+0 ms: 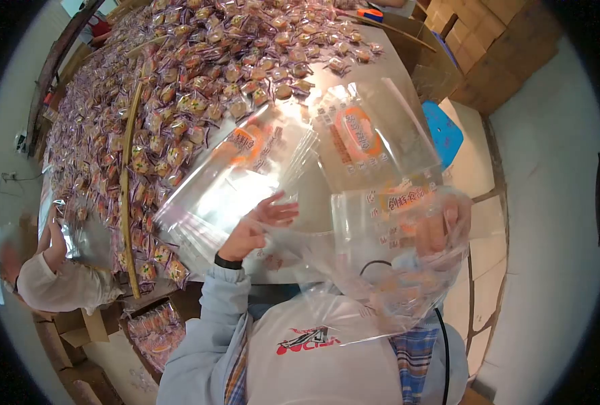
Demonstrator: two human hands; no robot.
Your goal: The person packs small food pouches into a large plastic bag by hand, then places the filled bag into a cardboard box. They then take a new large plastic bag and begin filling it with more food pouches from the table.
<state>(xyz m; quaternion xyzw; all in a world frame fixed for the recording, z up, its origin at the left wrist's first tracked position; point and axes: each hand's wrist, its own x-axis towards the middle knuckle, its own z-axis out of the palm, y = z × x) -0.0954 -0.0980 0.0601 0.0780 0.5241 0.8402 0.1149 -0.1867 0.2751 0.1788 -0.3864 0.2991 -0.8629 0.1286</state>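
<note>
A clear printed plastic bag [374, 277] is spread loosely across the front of my body. My left hand [263, 223] has its fingers spread beside the bag's left end, above the metal table [300, 273]. My right hand [441, 233] shows through the film at the bag's right side; the plastic blurs its fingers, so its grip is unclear. Flat clear bags with red and orange print lie in one stack [232, 169] beyond my left hand and another [367, 135] farther right. One more printed bag [360, 216] lies near my right hand.
A large heap of small wrapped snacks [212, 61] covers the table's far and left parts, with a wooden strip [126, 189] across it. At the left a co-worker [64, 270] reaches in. A blue stool [441, 135] and cardboard boxes [495, 54] stand at the right.
</note>
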